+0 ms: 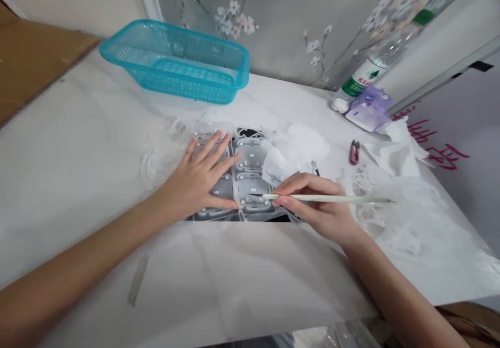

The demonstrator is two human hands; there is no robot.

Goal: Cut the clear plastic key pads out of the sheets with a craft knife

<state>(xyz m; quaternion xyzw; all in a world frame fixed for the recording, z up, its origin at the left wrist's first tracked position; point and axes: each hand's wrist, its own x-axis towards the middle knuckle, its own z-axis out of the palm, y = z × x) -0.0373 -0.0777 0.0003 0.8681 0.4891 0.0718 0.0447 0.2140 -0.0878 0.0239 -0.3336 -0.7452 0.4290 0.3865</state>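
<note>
My left hand [203, 173] lies flat with fingers spread over the left half of a grey sheet of moulded shapes [250, 155], which rests on the table. Between the thumb and fingers of my right hand [312, 199] is a thin pale stick with a dark pointed tip [332, 198], held almost level. Its tip is over the lower right shape of the sheet; whether it touches cannot be made out. Crumpled translucent white film [297, 147] covers the sheet's upper right part.
A blue plastic basket [175, 61] stands at the back. To the right are a water bottle [363, 74], a purple packet [369, 108], a small pink clip-like item [354, 152], crumpled tissue [394, 152] and a heap of translucent scraps [414, 223]. Tape [138, 280] sticks to the white table covering.
</note>
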